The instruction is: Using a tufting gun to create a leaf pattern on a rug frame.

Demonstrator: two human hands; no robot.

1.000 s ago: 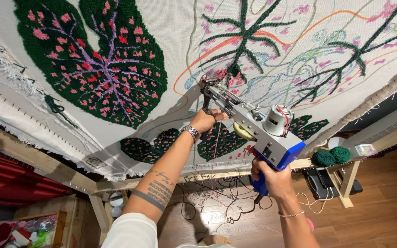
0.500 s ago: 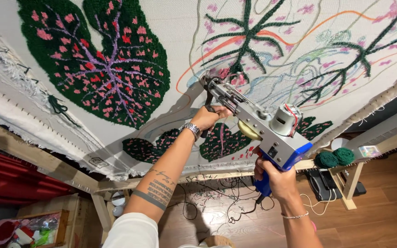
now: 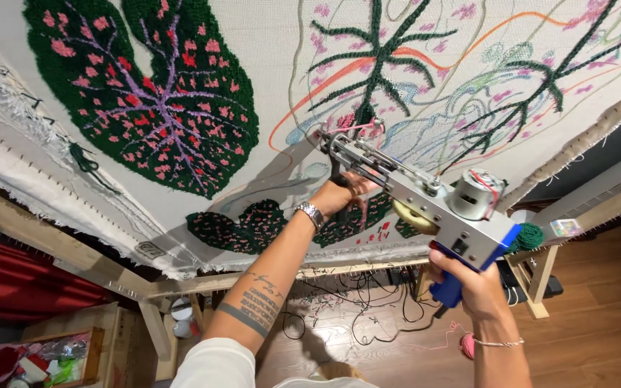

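both hands grip a tufting gun against stretched cloth: left hand on its front handle, right hand on its blue grip. a tufted leaf lies left, tangled cords on the floor below.

tufting gun needle tip hidden against the cloth. left hand covers the front handle, right hand covers the blue grip. big leaf cut by top edge.
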